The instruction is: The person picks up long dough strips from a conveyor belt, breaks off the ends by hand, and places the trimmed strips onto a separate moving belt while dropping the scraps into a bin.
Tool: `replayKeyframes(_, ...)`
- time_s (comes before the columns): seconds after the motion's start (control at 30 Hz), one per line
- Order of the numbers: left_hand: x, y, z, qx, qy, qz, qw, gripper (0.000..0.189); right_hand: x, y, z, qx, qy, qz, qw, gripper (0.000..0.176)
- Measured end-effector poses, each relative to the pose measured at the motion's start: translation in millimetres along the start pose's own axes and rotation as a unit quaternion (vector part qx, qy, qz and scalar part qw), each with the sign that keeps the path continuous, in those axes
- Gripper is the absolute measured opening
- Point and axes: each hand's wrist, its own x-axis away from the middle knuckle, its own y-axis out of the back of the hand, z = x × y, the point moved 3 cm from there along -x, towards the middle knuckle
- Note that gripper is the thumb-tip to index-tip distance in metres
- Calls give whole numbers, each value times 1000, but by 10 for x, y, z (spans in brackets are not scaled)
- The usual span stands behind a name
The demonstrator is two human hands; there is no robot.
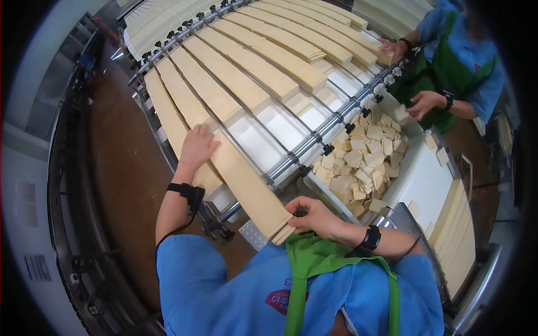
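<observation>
- Pale strips (249, 61), in long layered stacks, lie side by side across the rack, with thin metal rods (252, 106) running between them.
- A second person (443, 61) in a blue top and green apron stands across the rack, at the right.
- An open bin (324, 192), just beyond the front bar, holds a heap of small pale pieces (364, 157).
- A white surface (421, 180) slopes beside the bin, with more long strips (453, 228) at its near side.
- The nearest stack (246, 173) reaches over the front bar (334, 120) towards the wearer, its layers slightly staggered at the near end.
- The left hand (199, 147) is partly open, palm down, fingers spread across the far part of that stack.
- The right hand (311, 215) is partly closed, thumb and fingers pinching the stack's near end.
- Black knobs (328, 149) line the front bar.
- One loose piece (400, 113) is just beside the second person's lower hand (424, 104).
</observation>
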Motion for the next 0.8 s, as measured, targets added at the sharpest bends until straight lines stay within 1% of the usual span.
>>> replayKeyframes(0.07, 51, 8, 91, -61, 31, -65, 996, 31, -55, -44, -2, -4, 12, -4, 1000, 30)
replayKeyframes(0.17, 23, 14, 187, -77, 98, -67, 990, 35, -231, -129, 73, -29, 33, -12, 999, 31)
replayKeyframes(0.27, 39, -23, 219, 38, 207, -134, 969, 51, -427, -169, 22, -39, 55, -29, 997, 34)
replayKeyframes(0.3, 39, -91, 228, 127, 246, -132, 952, 56, -459, -175, 15, -32, 54, -36, 997, 34)
replayKeyframes(0.37, 68, -306, 230, 299, 320, -126, 890, 66, -482, -180, 5, -21, 56, -44, 997, 34)
replayKeyframes(0.4, 99, -479, 256, 414, 370, -122, 823, 69, -480, -176, 4, -18, 58, -45, 997, 34)
replayKeyframes(0.43, 105, -637, 261, 521, 412, -117, 739, 72, -478, -169, 10, -14, 62, -46, 997, 34)
replayKeyframes(0.47, 109, -780, 268, 618, 444, -111, 640, 75, -475, -165, 14, -16, 63, -44, 997, 34)
replayKeyframes(0.57, 22, -729, 166, 520, 489, -120, 690, 77, -462, -163, 25, -18, 70, -39, 997, 35)
replayKeyframes(0.67, -5, -913, 236, 541, 473, -112, 687, 78, -439, -168, 24, -14, 79, -42, 996, 35)
replayKeyframes(0.77, -38, -841, 195, 516, 480, -103, 702, 79, -452, -177, 7, -8, 82, -47, 996, 34)
replayKeyframes(0.8, -21, -868, 218, 543, 473, -110, 685, 79, -445, -185, 29, -3, 80, -43, 996, 34)
